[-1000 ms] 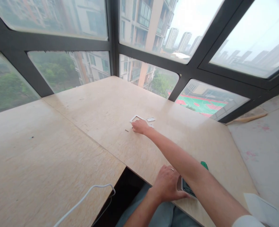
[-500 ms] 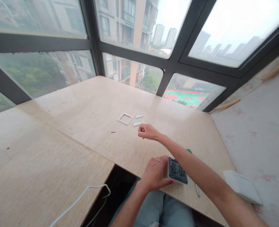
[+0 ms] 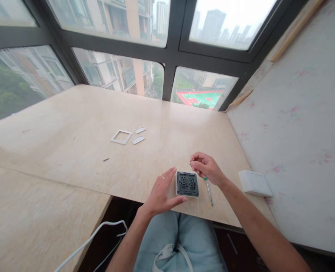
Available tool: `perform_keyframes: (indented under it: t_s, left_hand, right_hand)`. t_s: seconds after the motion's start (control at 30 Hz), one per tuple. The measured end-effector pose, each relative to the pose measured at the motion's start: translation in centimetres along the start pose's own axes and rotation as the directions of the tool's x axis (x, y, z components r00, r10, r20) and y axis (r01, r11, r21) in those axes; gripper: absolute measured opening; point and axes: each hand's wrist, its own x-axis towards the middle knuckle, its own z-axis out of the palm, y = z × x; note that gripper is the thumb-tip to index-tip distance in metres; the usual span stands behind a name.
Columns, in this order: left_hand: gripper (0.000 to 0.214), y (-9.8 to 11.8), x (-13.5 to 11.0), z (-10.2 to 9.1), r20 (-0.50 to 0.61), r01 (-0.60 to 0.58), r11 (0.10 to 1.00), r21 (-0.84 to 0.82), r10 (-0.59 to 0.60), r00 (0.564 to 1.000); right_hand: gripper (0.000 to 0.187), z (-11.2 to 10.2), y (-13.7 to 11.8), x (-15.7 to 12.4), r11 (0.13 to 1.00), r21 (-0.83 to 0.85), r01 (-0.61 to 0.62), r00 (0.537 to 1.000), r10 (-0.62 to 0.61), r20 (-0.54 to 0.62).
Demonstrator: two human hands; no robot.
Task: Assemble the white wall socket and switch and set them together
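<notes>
The right hand (image 3: pixel 207 168) has moved nearer the switch module (image 3: pixel 187 184).

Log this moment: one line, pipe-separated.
left hand: spread beside dark-faced box | right hand: pinching small piece | screwdriver: right of box | white frame: on table

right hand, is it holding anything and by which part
The right hand pinches a tiny screw-like piece; which part of it is gripped is too small to tell.
</notes>
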Motion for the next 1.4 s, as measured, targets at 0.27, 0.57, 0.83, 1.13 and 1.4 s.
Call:
perform_keyframes:
  t_s: [0.27,0.57,0.83,1.13,1.4]
  left_hand:
    - [0.073,1.1,2.2,-0.2,0.022,-0.197,0.979,0.062,0.196,0.980]
    - [0.072,0.1,2.7,1.0,0.108,-0.189,0.980,0.058,0.182,0.977]
    - [0.069,0.4,2.7,0.7,0.113,-0.167,0.984,0.061,0.159,0.981]
    - [0.074,0.3,2.7,0.8,0.103,-0.161,0.986,0.041,0.156,0.982]
    - [0.078,0.3,2.7,0.9,0.099,-0.151,0.988,0.023,0.148,0.984]
  right_hand:
    - [0.025,-1.8,3.4,-3.9,0.998,-0.057,-0.010,0.986,0.000,-0.165]
    - [0.021,-2.2,5.0,-5.6,0.954,-0.265,0.138,0.964,-0.190,-0.184]
    - [0.024,-1.9,5.0,-6.0,0.874,-0.407,0.265,0.937,-0.333,-0.105]
    - [0.015,-1.7,4.9,-6.2,0.884,-0.343,0.317,0.923,-0.371,-0.104]
    - [0.017,-1.6,5.3,-6.5,0.875,-0.395,0.280,0.933,-0.344,-0.102]
